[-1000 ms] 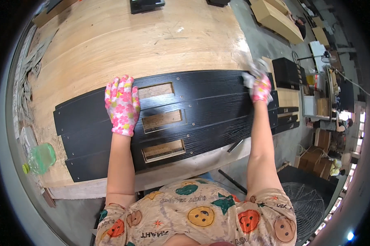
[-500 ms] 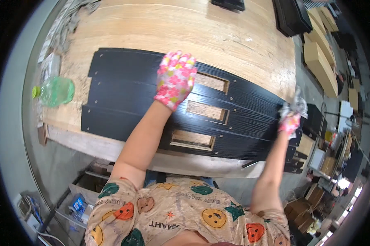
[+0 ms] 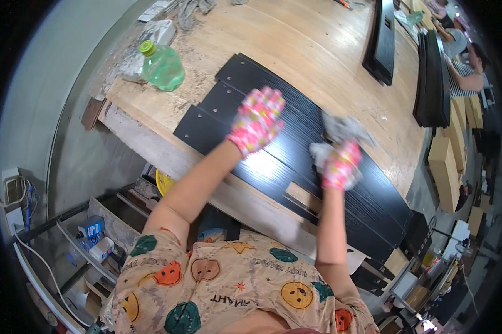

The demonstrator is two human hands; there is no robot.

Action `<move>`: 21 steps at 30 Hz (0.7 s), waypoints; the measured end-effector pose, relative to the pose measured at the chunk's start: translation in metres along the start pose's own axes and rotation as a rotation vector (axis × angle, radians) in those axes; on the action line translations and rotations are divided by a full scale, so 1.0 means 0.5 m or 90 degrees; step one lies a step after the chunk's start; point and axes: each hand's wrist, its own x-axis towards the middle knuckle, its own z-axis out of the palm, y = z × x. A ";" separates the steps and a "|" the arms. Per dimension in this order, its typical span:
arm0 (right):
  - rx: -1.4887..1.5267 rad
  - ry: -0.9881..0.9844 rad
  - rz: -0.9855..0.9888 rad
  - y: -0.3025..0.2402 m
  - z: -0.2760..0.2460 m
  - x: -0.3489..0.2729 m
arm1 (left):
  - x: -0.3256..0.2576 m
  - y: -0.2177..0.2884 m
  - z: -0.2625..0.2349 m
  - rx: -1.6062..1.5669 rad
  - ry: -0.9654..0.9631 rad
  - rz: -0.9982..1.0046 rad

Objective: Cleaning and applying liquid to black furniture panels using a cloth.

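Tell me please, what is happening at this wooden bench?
A person in pink patterned gloves leans over a long black panel lying flat on a wooden workbench. The left hand presses flat on the panel. The right hand grips a grey rag against the panel's surface. A green plastic bottle lies on the bench near the panel's left end. More black panels rest further along the bench, where another person works.

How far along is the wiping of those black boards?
Hard to tell what is finished: the black boards look glossy under the light. In hand: the right hand presses a grey rag mid-panel while the left hand steadies. The ends seem left.
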 end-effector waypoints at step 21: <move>0.187 -0.238 -0.666 -0.096 0.054 0.206 | 0.031 0.255 0.085 -0.379 -0.005 0.142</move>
